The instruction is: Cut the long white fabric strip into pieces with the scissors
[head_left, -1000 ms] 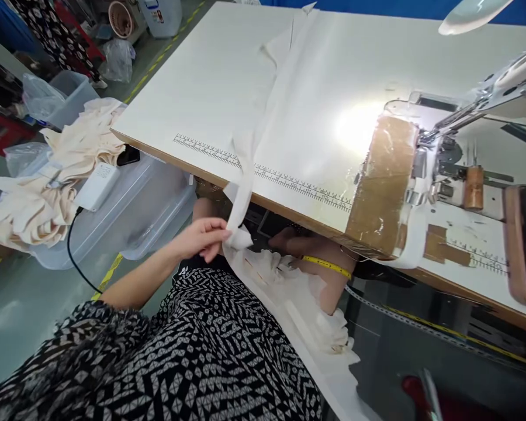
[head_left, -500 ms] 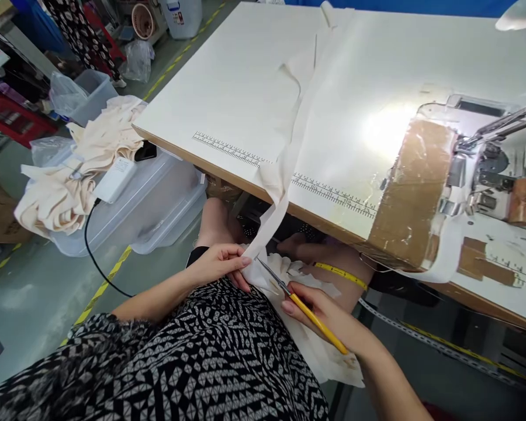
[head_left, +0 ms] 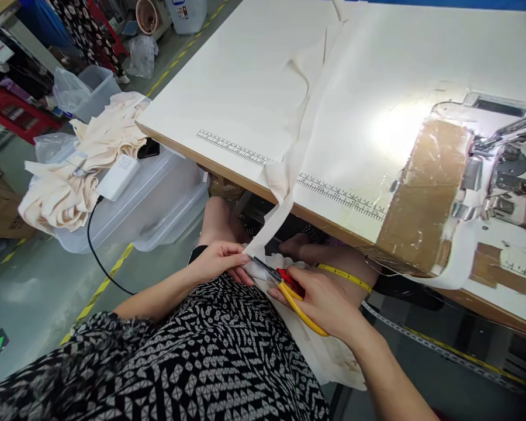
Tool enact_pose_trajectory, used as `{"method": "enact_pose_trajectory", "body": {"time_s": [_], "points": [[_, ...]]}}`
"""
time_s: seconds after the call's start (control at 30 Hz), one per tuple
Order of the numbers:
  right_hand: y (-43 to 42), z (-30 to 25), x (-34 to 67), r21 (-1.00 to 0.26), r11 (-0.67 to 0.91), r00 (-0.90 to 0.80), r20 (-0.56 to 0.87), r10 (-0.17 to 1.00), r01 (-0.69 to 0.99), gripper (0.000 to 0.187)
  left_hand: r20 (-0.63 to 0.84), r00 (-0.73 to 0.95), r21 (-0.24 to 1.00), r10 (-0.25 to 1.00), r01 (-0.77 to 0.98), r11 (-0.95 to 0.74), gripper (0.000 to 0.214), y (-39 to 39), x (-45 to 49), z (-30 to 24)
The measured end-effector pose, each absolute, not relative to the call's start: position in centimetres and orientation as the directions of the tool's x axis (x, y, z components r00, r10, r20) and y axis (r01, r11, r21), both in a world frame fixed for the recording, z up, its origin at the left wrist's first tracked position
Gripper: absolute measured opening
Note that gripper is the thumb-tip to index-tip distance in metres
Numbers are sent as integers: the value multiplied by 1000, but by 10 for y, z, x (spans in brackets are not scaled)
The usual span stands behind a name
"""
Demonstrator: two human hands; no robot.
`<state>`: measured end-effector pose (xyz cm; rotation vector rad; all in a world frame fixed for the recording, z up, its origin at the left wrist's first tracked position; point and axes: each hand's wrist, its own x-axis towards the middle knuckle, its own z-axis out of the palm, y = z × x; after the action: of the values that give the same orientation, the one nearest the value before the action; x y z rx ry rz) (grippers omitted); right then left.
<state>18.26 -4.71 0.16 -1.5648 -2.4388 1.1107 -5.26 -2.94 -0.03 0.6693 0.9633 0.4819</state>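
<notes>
My left hand (head_left: 225,261) pinches the end of a long cream fabric strip (head_left: 272,225) above my lap. From there the strip runs up over the table's front edge and lies across the tabletop. In my right hand (head_left: 318,295) is a pair of scissors (head_left: 296,307) with yellow and red handles. Its blades point left, with their tips at the strip beside my left fingertips. More cream fabric (head_left: 333,356) lies on my lap beneath both hands, partly hidden by the right one.
The white table (head_left: 241,76) bears printed ruler scales. At right stands a sewing machine (head_left: 499,175) beside a brown-taped block (head_left: 425,193). Left of me, a translucent plastic bin (head_left: 158,199) carries folded cream fabric (head_left: 61,199) and a white power bank (head_left: 118,177). A yellow tape measure (head_left: 344,276) crosses my thigh.
The scissors have turned in my right hand, so the red handle part now shows, and their tips have moved slightly left to the strip. My left hand keeps its pinch. The view has shifted slightly.
</notes>
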Motion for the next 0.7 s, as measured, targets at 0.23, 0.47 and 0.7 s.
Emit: {"method": "enact_pose_trajectory", "body": {"time_s": [0.23,0.47,0.7], "points": [[-51,-5,184,-569,257,-481,-287,829,781,47,-590,507,708,628,-47,704,47,-28,-52,1],[-48,-1,178,-491,304,-483,-291,825,816,42,-581,521,721,625,-27,693,46,-27,-54,0],[-47,-10,174,-493,306,-476,-268,838,815,43,-601,522,731,605,52,680,46,-27,-56,-1]]}}
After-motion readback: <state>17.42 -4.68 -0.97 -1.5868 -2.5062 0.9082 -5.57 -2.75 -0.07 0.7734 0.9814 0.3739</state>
